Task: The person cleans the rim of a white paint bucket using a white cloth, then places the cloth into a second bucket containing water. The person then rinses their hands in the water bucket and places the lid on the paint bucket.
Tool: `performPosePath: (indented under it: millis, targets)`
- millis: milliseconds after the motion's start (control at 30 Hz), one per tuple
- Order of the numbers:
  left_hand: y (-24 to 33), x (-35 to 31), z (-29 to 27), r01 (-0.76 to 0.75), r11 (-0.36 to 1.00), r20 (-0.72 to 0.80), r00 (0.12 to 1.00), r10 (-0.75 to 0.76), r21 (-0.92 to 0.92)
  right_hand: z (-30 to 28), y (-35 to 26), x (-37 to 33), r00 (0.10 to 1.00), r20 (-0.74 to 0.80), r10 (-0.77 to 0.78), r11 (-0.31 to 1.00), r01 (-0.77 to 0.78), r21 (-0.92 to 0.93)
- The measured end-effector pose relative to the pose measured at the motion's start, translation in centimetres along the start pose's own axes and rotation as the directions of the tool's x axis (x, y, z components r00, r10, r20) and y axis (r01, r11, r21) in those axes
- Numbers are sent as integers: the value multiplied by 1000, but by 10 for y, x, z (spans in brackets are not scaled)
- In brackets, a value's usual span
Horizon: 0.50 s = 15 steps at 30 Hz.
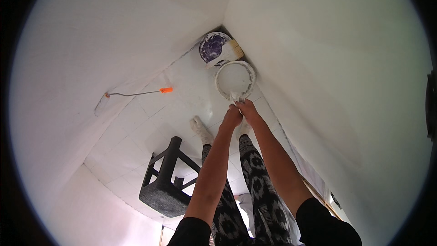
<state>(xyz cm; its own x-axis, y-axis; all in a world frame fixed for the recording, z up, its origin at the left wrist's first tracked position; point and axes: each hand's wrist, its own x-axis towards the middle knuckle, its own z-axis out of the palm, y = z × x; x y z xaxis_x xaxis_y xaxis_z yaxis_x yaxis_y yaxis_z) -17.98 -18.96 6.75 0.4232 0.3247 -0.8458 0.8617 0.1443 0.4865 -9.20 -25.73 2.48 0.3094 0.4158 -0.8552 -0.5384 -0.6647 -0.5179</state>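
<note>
Both my arms reach forward to the near edge of a round white bucket [218, 82], its rim smeared, with pale liquid inside. My left hand [233, 116] and my right hand [247, 109] are closed close together, right beside the rim. A whitish, paint-covered piece [235, 96] shows just past my fingers at the rim; its kind is unclear, and my hands hide the rest. Behind the bucket, in the corner, stands a second container with a purple, white-splashed top [210, 48]. A wide brush [236, 49] with tan bristles lies across that top.
A paint roller frame with an orange handle [166, 90] rests at the left wall. A black plastic stool [167, 197] is tipped over left of my legs. White walls meet beyond the corner, and the pale tiled floor [136, 132] runs between them. My feet wear light socks [200, 128].
</note>
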Motion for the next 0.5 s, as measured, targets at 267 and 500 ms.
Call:
performPosePath:
  millis: [267,500]
  targets:
    - [2,-5,-8,-80,989,-81,993,90,125,-5,-4,4,1000,4,-12,992,12,-124]
    - [9,-5,-13,-59,976,-103,991,82,209,-3,-22,-6,997,77,-6,999,2,42]
